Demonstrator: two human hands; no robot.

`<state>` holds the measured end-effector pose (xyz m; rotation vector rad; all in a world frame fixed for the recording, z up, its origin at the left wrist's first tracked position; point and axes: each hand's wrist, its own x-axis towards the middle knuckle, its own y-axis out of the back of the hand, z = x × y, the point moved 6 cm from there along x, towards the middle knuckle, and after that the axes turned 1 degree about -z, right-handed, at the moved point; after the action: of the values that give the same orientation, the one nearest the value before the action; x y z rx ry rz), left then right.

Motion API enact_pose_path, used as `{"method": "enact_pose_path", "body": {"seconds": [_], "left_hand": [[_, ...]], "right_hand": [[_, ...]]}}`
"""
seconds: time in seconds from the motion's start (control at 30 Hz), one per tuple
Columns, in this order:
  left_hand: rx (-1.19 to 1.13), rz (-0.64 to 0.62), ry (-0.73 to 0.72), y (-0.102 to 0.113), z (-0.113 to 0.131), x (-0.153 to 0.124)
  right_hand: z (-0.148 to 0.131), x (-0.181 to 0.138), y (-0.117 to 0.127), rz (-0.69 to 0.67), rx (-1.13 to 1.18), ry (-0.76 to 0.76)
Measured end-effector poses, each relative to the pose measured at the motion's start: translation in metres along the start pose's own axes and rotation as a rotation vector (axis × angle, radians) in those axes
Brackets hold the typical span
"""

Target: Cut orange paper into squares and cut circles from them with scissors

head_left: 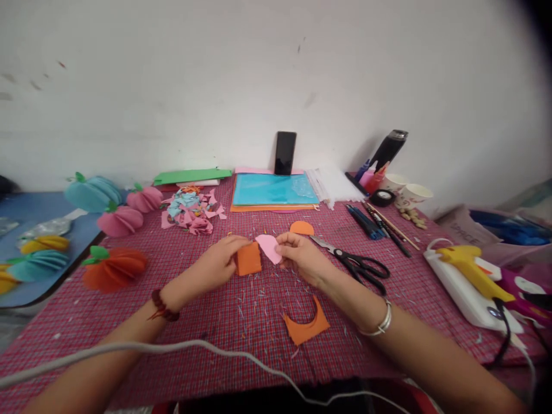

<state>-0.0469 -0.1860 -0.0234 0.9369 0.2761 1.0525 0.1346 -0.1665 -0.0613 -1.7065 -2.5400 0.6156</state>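
Observation:
My left hand (223,257) is closed on a small folded orange paper piece (249,260) above the checked cloth. Between the fingertips of my right hand (297,253) is a pink half-round paper piece (268,247), close beside the orange one. An orange half-round cutout (302,228) lies just beyond my right hand. Black-handled scissors (353,261) rest to the right of that hand, blades pointing toward the cutout. Nearer to me lies an orange paper offcut (307,325) with a curved notch.
Paper pumpkins (115,269) and a heap of paper scraps (194,210) stand at left. Blue sheets (273,190) and a propped phone (285,152) are at the back. A yellow glue gun (472,264) lies at right. A white cable (202,343) crosses in front.

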Motion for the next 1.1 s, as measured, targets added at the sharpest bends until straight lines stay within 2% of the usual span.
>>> {"method": "enact_pose_path", "body": {"seconds": [0.1, 0.23, 0.43, 0.53, 0.6, 0.67, 0.73, 0.8, 0.97, 1.1], "left_hand": [[0.113, -0.116, -0.045, -0.009, -0.013, 0.001], [0.146, -0.243, -0.075, -0.015, -0.016, 0.009], [0.102, -0.331, -0.077, -0.013, -0.018, 0.021], [0.136, -0.356, -0.083, -0.013, -0.022, 0.024], [0.173, -0.393, -0.105, -0.014, -0.023, 0.024], [0.207, -0.435, -0.128, -0.014, -0.021, 0.025], [0.247, -0.462, -0.142, -0.013, -0.019, 0.025], [0.284, -0.462, -0.147, -0.011, -0.015, 0.026], [0.351, -0.4, -0.17, -0.01, -0.006, 0.023], [0.518, -0.356, -0.225, -0.019, -0.005, 0.02]], "right_hand": [[0.002, -0.004, 0.011, 0.011, -0.01, 0.011], [0.007, -0.009, 0.02, -0.009, -0.035, 0.003], [0.016, -0.006, 0.021, -0.062, -0.107, -0.011], [0.011, -0.008, 0.015, -0.102, -0.134, 0.002], [0.0, -0.013, 0.003, -0.209, -0.306, 0.109], [-0.01, -0.023, -0.015, -0.372, -0.661, 0.304], [-0.009, -0.032, -0.029, -0.493, -1.032, 0.462], [-0.001, -0.033, -0.033, -0.522, -1.233, 0.491], [0.009, -0.029, -0.032, -0.489, -1.341, 0.482], [0.011, -0.03, -0.035, -0.476, -1.344, 0.475]]}}
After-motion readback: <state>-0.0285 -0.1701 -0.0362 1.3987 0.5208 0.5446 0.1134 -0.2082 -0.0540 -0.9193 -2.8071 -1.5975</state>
